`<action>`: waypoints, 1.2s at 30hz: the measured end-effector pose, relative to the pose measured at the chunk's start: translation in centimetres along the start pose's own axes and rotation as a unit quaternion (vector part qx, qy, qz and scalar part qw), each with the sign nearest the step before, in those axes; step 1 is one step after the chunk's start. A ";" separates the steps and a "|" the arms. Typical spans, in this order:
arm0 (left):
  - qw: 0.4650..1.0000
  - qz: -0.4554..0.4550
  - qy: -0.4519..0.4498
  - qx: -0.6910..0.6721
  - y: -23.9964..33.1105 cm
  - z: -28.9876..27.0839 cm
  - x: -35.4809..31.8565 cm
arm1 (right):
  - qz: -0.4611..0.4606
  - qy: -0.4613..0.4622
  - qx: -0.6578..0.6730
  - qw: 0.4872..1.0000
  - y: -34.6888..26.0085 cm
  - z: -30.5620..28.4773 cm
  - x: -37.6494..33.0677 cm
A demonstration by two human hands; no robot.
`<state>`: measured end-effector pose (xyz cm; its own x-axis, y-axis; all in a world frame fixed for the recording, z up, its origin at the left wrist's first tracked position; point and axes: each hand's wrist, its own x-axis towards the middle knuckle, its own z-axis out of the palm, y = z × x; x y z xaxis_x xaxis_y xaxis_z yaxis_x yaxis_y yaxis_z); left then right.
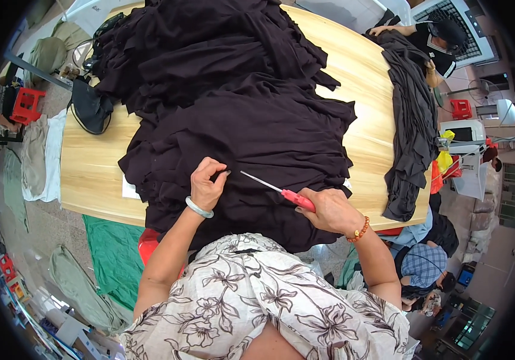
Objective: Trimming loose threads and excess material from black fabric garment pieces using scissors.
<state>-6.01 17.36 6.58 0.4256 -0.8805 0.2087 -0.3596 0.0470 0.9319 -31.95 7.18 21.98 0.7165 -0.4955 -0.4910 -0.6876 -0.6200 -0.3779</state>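
Slim red-handled tool (293, 197): glossy plastic grip, probably metal shaft
Heaped blackish-purple cloth (257, 132): matt (softly wrinkled)
Broad pale-wood tabletop (92, 174): smooth, visibly grained

Open tabletop strip (366, 135) — cloth (269, 129) either side

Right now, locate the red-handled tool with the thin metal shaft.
In the head view, the red-handled tool is in the right hand, just right of centre, over the heaped blackish-purple cloth, pointing toward the left hand.
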 end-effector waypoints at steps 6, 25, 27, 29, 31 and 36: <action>1.000 0.002 -0.023 -0.003 0.5 0.1 -0.3 | -0.024 0.004 0.013 1.000 -0.4 0.5 0.5; 0.818 -0.433 -0.049 -0.375 -0.9 -2.0 -6.4 | -0.037 0.022 0.052 0.998 0.0 2.9 0.8; 0.832 -0.412 -0.016 -0.372 -0.6 -1.4 -6.4 | -0.040 0.028 0.056 0.997 0.0 3.0 0.6; 0.869 -0.373 0.012 -0.325 -0.8 -0.8 -6.7 | -0.043 0.035 0.060 0.997 -0.1 2.8 0.4; 0.902 -0.332 0.038 -0.275 -0.7 -0.7 -6.7 | -0.040 0.026 0.051 0.998 -0.4 2.6 0.1; 0.968 -0.207 0.004 -0.143 0.4 -1.1 -6.0 | -0.049 0.021 0.037 0.998 -0.6 2.8 -0.2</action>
<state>-7.82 23.15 5.99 0.4915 -0.8480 -0.1981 0.0862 -0.1790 0.9801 -32.02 9.31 20.12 0.7846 -0.4599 -0.4159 -0.6189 -0.6211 -0.4808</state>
